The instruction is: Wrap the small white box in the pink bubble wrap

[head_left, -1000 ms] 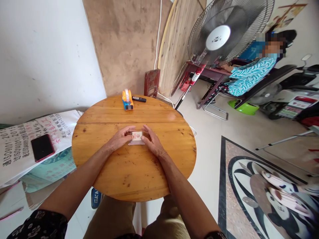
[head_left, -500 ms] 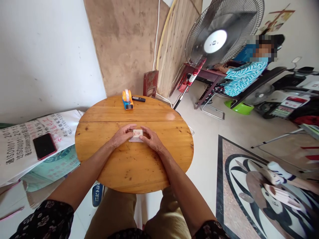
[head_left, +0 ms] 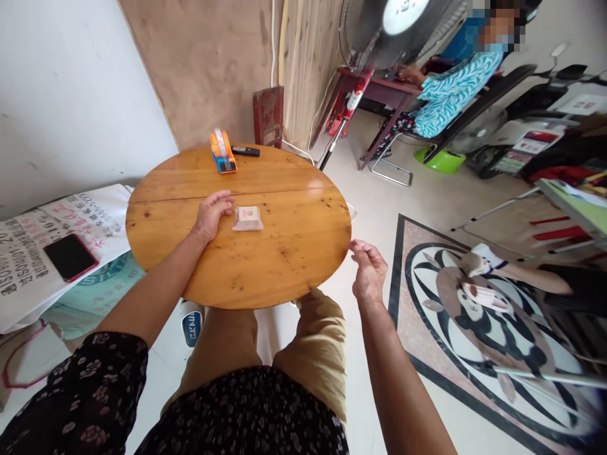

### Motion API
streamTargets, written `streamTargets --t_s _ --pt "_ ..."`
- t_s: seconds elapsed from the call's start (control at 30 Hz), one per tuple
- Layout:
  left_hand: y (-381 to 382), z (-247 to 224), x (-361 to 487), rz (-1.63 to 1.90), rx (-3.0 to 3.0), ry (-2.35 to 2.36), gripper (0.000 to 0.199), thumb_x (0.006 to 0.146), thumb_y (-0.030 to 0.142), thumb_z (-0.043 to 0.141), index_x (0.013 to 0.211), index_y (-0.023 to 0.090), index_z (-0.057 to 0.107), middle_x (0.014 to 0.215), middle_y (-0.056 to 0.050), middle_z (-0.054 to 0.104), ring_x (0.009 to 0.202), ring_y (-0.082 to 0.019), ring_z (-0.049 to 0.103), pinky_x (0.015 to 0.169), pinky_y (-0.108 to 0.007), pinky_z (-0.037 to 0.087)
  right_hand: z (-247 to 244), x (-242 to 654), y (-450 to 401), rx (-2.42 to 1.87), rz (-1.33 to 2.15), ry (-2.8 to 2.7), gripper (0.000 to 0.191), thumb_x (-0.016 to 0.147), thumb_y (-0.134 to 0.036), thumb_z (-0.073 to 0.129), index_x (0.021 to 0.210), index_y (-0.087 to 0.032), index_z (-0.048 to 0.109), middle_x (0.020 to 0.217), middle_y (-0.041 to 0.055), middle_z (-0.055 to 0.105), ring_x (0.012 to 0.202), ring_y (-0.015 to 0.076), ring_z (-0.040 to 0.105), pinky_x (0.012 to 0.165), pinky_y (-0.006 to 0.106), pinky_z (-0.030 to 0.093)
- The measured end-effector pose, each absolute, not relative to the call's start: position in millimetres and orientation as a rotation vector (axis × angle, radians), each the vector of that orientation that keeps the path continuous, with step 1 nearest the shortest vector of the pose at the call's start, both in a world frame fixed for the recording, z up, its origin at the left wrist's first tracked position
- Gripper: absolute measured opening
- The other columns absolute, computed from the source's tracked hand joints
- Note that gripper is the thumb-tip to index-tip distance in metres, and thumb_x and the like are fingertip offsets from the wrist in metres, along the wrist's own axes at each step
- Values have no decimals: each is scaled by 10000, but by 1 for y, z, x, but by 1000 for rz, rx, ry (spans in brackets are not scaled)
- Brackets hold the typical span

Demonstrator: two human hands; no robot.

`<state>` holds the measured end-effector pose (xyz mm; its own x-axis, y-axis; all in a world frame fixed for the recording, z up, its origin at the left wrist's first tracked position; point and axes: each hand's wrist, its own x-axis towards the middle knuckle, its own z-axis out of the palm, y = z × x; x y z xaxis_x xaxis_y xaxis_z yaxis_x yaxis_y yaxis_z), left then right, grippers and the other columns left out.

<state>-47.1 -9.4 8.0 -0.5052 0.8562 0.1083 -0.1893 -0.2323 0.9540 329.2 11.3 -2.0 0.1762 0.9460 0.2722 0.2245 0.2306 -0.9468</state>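
Observation:
A small pale box in clear plastic wrap lies on the round wooden table. Just left of it, my left hand rests on the tabletop with its fingers loosely apart, holding nothing. Past the table's right edge hangs my right hand, its fingers curled with the tips close together. Whether anything is between those fingertips is too small to make out. Near the far edge stands an orange and blue tape dispenser, with a dark remote-like object beside it.
A red wooden chair stands behind the table, and a fan on a pole is to its right. On white sacks at the left lies a phone. A person sits farther back; another person's arm shows at right.
Both hands have come off the wrapped box. My right hand has moved right, beyond the table edge, while my left stays near the box. The camera view has tilted down.

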Motion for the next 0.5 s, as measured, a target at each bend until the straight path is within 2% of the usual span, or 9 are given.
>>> streamTargets --t_s 0.07,0.13,0.27,0.33,0.43,0.5 --pt "-9 8 -46 1852 869 1296 341 561 203 655 899 161 655 823 -38 674 772 -149 614 634 -232 465 -32 359 -3 -1554 742 -1436 422 848 -495 488 1074 -166 622 1160 113 687 1094 215 632 961 386 482" --pt "-9 8 -44 1859 903 1337 313 564 178 636 876 161 652 810 -33 668 739 -140 603 631 -233 465 -62 379 -19 -1702 784 -1493 428 823 -470 508 1068 -141 633 1141 149 688 1074 245 640 952 411 490" --pt "-7 8 -43 1856 929 1403 297 565 150 612 860 157 638 799 -18 648 633 -108 558 623 -237 463 -107 388 -51 -1968 826 -1620 435 741 -426 636 1107 -193 662 1200 153 659 1167 346 573 1006 573 411" --pt "-5 7 -44 1861 924 1418 289 572 146 608 860 160 633 799 -13 641 605 -98 543 620 -236 463 -121 380 -67 -2060 818 -1698 468 748 -392 641 1183 -220 642 1342 153 570 1287 384 464 1034 644 340" --pt "-4 6 -46 1872 917 1428 273 584 136 605 855 162 631 798 -15 636 599 -94 541 618 -234 466 -133 368 -86 -2127 753 -1824 540 837 -374 546 1355 -227 522 1544 134 333 1440 368 223 1070 661 279" --pt "-3 5 -46 1878 914 1425 265 588 128 606 850 163 633 792 -17 636 619 -100 553 621 -231 471 -134 363 -92 -2159 708 -1905 568 878 -377 492 1420 -216 449 1573 132 268 1454 355 179 1067 654 289"
